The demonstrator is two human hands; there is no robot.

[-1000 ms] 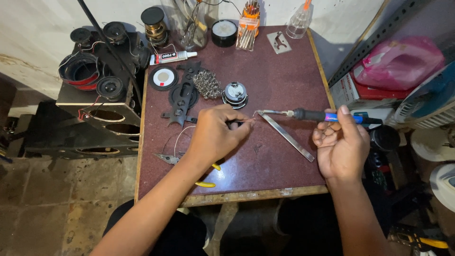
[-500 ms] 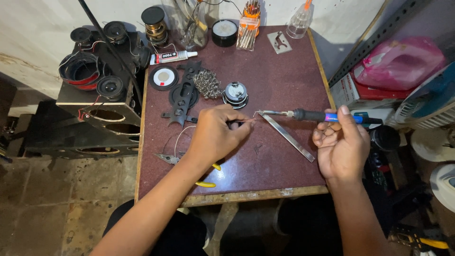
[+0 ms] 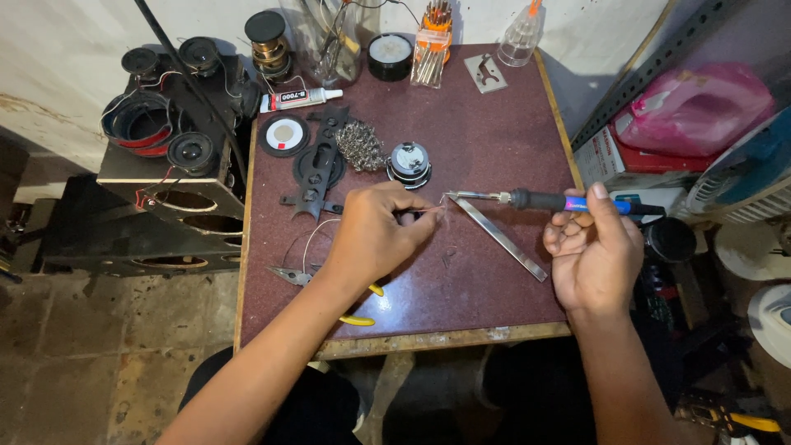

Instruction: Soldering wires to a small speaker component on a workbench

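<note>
My left hand (image 3: 375,239) pinches a thin shiny wire (image 3: 317,239) over the dark red table (image 3: 494,124). My right hand (image 3: 593,251) wraps around the long soldering iron with a blue and black handle (image 3: 560,201). Its metal tip nearly meets my fingers; I think a slip could burn them.

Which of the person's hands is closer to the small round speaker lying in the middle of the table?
Left. The left hand sits just below the small round speaker; the right hand, holding the soldering iron, is far off to its right.
</note>
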